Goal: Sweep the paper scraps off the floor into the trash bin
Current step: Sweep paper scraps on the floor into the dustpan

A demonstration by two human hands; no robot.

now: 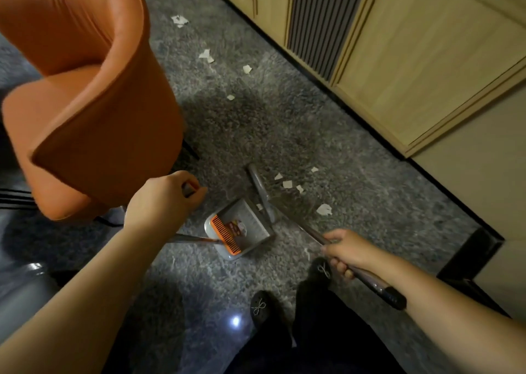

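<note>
— White torn paper scraps (287,184): where?
— Strewn over grey speckled carpet (284,123), between orange tub chair (85,103) and pale wooden cabinets (412,60).
— Hands?
— Left hand (163,200) curled round grey dustpan (242,228) handle; right hand (345,252) gripping grey long-handled broom (263,194).

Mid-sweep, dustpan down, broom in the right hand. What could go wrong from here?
1. The carpet is shaggy, so scraps like the one near the broom head may snag or flick sideways instead of sliding into the dustpan.
2. The far scraps by the orange chair lie well beyond the pan and are easy to miss.
3. The left hand holds the pan's handle only at its top, so the pan may shift.
</note>
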